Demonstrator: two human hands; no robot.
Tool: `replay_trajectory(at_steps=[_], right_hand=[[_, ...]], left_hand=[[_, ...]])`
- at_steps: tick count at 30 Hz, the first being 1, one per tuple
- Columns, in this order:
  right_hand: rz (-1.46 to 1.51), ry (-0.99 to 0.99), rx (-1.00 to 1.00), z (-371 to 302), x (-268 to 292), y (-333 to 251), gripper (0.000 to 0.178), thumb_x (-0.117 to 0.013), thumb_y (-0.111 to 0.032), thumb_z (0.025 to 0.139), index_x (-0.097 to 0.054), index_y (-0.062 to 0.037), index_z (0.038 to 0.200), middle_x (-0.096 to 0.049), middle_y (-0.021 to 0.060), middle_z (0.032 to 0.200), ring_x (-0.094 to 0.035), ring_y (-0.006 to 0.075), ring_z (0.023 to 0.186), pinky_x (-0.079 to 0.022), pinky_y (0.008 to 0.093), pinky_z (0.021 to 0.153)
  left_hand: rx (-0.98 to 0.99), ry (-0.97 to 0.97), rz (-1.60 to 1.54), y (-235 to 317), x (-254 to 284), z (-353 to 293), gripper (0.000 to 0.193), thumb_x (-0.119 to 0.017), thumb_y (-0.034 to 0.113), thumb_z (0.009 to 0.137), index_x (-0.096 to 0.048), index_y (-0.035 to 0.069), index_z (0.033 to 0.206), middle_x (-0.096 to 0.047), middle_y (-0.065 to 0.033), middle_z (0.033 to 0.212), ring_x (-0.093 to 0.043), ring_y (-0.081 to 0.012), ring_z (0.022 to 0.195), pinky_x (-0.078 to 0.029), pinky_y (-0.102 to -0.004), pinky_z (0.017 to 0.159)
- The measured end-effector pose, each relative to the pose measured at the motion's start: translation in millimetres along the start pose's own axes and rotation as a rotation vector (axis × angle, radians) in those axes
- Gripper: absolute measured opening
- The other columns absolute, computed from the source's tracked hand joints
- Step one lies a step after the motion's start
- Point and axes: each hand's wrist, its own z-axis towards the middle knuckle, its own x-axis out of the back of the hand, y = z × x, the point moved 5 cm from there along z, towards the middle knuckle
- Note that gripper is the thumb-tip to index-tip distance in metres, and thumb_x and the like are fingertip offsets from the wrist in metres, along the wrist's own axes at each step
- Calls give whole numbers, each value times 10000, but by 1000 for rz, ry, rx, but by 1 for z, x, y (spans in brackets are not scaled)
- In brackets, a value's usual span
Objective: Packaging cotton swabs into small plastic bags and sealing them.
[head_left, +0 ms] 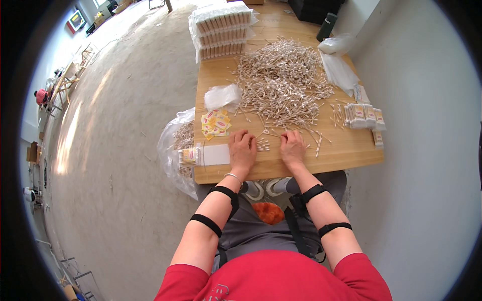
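A small row of cotton swabs [262,145] lies near the table's front edge, its tips pointing right. My left hand [243,149] is over the row's left end with fingers curled down around it. Beneath that wrist a flat white strip [216,154] runs left to a filled swab pack [189,156] with a printed card, at the table's left edge. My right hand [293,147] rests to the right of the row, fingers bent and fingertips together near loose swabs; what they pinch, if anything, is hidden. A large heap of loose cotton swabs [283,80] lies beyond both hands.
Yellow-and-white cards [216,123] and clear plastic bags [222,97] lie at left. Stacked swab packs [224,31] stand far left. Filled packs [365,116] sit at right, near a dark bottle [327,27]. A big bag of swabs [182,135] stands beside the wooden table [301,168].
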Motion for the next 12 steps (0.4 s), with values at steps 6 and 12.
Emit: replay_trajectory(at_steps=[6, 12], right_hand=[[-5, -24, -90, 6, -1, -5, 101, -619, -226, 837, -636, -144, 892, -581, 54, 959, -550, 272, 987, -429, 416, 829], [-44, -28, 19, 8, -5, -11, 137, -649, -207, 811, -645, -84, 873, -593, 114, 987, -541, 320, 1021, -436, 420, 839]], left_hand=[[-112, -77, -34, -6, -1, -3, 96, -616, 109, 819, -620, 57, 900, -586, -112, 1078, -500, -334, 1071, -297, -484, 1052], [-135, -121, 19, -8, -3, -5, 130, -639, 131, 810, -614, 70, 921, -579, -130, 1093, -494, -349, 1096, -270, -495, 1082]])
